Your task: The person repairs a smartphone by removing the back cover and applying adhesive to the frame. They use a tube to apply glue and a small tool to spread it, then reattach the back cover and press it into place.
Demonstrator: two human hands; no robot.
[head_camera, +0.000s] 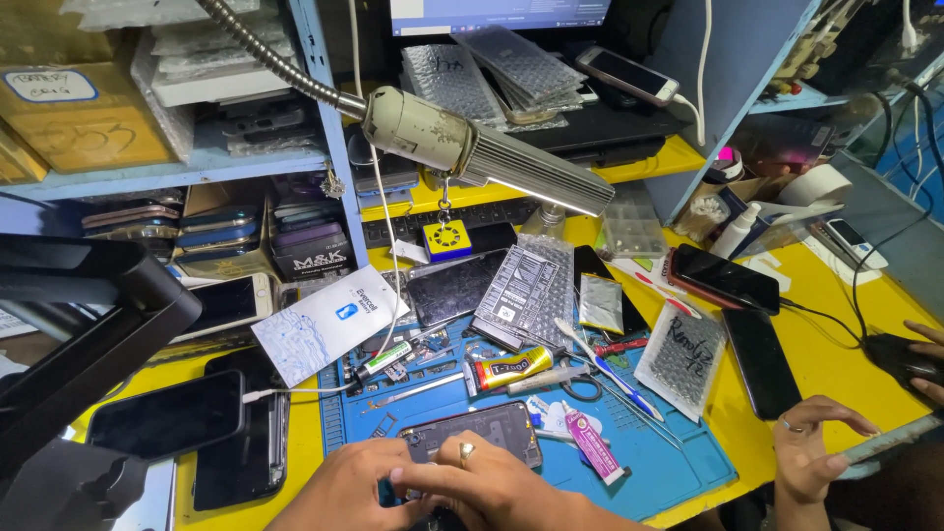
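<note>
While both hands (433, 487) clasp, a glossy flat phone (472, 433) lies on ribbed blue mat (669, 462).

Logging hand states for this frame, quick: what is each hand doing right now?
Left hand: closed on the phone lying on the blue mat.
Right hand: closed on the same phone, ring finger showing.

From my remote seat, my left hand (349, 487) and right hand (492, 482) rest on a phone (472, 433) whose dark glass face looks glossy. Under it the blue work mat (669, 457) appears matt and rubbery, though I can't be sure from here. The glue tube (508, 370) shines like soft metal foil. The lamp head (472, 147) is dull, worn painted metal with ribbed fins. The yellow tabletop (846, 315) looks smooth and slightly scuffed.
</note>
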